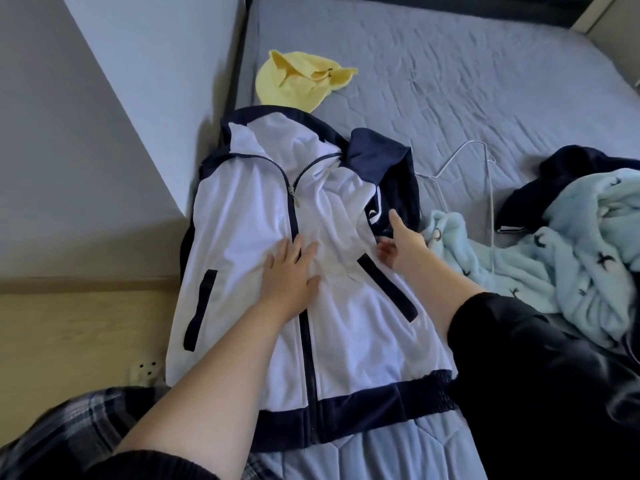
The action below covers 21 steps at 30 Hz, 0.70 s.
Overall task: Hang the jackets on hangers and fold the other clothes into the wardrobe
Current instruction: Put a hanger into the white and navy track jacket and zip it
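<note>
A white and navy zip-up jacket (263, 237) is lying front-up and zipped at the near left edge of the quilted grey-blue bed (450, 81). The left hand (289, 271) is pressing flat on its chest over the zipper, fingers straight and spread. The right hand (403, 239) is resting at the jacket's right side by the folded navy sleeve, one finger extended and the others curled; whether it is gripping fabric I cannot tell. A white wire hanger (490, 188) is lying just beside the sleeve, near a light blue fleece garment (554, 258). A yellow garment (294, 81) is sitting beyond the collar.
</note>
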Each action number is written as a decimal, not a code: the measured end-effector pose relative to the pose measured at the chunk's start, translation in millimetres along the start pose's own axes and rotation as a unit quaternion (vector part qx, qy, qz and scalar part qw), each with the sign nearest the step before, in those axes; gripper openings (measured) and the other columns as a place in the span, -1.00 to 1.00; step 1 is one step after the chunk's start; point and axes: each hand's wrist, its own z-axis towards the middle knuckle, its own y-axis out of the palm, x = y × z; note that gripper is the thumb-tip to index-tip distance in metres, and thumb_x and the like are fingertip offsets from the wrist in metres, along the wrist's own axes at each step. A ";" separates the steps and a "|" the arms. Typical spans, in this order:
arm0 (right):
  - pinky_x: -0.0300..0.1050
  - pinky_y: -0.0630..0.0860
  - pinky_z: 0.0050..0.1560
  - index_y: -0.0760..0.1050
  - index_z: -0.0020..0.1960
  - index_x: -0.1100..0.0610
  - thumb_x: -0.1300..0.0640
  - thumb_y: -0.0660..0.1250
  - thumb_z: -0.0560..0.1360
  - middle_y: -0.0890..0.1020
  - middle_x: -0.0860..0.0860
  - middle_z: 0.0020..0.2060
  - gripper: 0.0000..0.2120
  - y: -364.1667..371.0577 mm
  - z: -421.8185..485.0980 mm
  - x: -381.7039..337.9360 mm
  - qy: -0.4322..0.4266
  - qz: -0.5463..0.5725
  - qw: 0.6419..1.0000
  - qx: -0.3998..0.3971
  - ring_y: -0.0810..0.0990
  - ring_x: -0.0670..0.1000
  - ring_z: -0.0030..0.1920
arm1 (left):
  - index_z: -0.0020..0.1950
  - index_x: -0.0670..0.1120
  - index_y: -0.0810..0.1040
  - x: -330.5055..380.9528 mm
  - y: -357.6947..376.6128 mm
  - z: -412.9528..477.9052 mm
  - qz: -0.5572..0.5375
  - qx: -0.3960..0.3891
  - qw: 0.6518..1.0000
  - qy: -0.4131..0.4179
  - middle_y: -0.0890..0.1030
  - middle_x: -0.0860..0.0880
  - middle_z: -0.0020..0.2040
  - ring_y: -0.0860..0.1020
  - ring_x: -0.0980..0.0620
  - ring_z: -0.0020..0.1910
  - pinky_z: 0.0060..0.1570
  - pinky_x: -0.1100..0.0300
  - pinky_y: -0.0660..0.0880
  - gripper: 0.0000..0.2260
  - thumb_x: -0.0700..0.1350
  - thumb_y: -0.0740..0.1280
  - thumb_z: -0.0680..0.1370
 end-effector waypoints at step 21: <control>0.01 0.28 0.29 0.21 0.47 0.17 0.17 0.24 0.52 0.33 0.17 0.37 -0.47 -20.2 6.2 -45.1 -0.337 -0.435 0.829 0.100 0.33 0.17 0.37 | 0.57 0.07 0.02 -12.2 -13.5 0.0 -0.026 -0.024 0.999 -0.022 -0.11 0.07 0.58 -0.15 0.06 0.55 0.48 -0.08 -0.13 -0.46 0.08 0.13 0.62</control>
